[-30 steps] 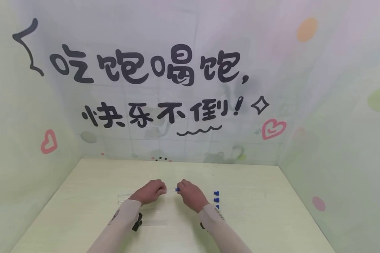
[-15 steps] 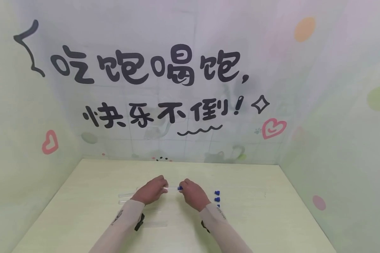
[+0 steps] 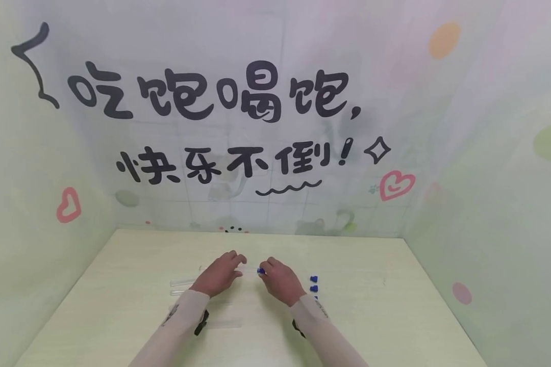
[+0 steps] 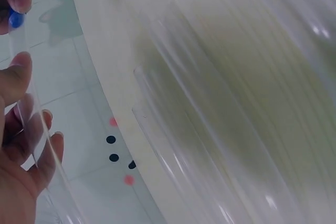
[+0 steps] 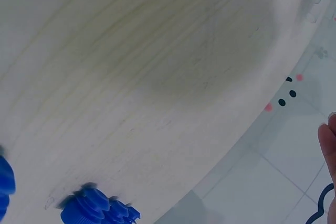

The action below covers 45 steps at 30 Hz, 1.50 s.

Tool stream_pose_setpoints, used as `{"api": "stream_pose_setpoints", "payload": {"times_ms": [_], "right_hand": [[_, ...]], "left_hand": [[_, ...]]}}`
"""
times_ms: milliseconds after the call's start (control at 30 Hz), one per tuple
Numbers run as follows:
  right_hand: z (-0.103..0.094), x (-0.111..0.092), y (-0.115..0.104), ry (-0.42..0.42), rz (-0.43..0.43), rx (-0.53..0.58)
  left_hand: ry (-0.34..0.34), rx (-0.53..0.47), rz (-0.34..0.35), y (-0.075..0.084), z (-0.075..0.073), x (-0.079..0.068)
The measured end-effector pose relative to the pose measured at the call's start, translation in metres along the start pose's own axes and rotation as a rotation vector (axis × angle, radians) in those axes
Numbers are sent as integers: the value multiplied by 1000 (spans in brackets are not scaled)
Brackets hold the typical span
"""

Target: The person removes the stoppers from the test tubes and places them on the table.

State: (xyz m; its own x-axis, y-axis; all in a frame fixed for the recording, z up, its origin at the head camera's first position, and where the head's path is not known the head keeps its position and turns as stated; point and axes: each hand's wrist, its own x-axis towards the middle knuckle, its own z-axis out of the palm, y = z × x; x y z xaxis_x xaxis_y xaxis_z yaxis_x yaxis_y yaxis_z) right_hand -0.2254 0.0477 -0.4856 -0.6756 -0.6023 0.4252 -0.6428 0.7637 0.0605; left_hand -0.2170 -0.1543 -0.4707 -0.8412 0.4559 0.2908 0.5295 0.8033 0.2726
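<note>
My left hand [image 3: 219, 276] has its fingers loosely curled about a clear test tube [image 4: 59, 179], thumb and index finger spread apart. In the left wrist view the tube slants past the thumb [image 4: 16, 80], and several fingertips show behind it. A blue ribbed cap [image 3: 260, 271] sits at the tube's right end. My right hand [image 3: 281, 282] pinches this cap between thumb and fingers. In the right wrist view only a sliver of hand [image 5: 329, 153] shows, and the cap is out of sight there. Both hands are over the far middle of the table.
More clear tubes [image 3: 181, 283] lie left of and beneath the left forearm, with another tube [image 3: 225, 324] nearer the front. Several blue caps [image 3: 314, 289] stand in a column right of the right hand. Printed cloth walls [image 3: 275, 214] border the pale table [image 3: 376, 306].
My left thumb and index finger have spread apart on the tube. Both hands have shifted slightly toward the back wall, the right still pinching the cap.
</note>
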Motion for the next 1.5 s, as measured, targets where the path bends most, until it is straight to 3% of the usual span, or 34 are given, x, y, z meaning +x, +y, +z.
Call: {"api": "stream_pose_setpoints", "payload": {"times_ms": [333, 500, 867, 1167, 1500], "right_hand": [[11, -4, 16, 76, 61, 112], [8, -8, 34, 159, 91, 159], [12, -17, 86, 237, 217, 193], [11, -27, 108, 164, 367, 252], [14, -40, 118, -30, 569, 291]], "left_hand": [[64, 118, -28, -8, 7, 6], [117, 149, -52, -20, 4, 7], [145, 232, -146, -49, 4, 2], [146, 282, -153, -70, 3, 2], [-1, 268, -241, -79, 13, -3]]}}
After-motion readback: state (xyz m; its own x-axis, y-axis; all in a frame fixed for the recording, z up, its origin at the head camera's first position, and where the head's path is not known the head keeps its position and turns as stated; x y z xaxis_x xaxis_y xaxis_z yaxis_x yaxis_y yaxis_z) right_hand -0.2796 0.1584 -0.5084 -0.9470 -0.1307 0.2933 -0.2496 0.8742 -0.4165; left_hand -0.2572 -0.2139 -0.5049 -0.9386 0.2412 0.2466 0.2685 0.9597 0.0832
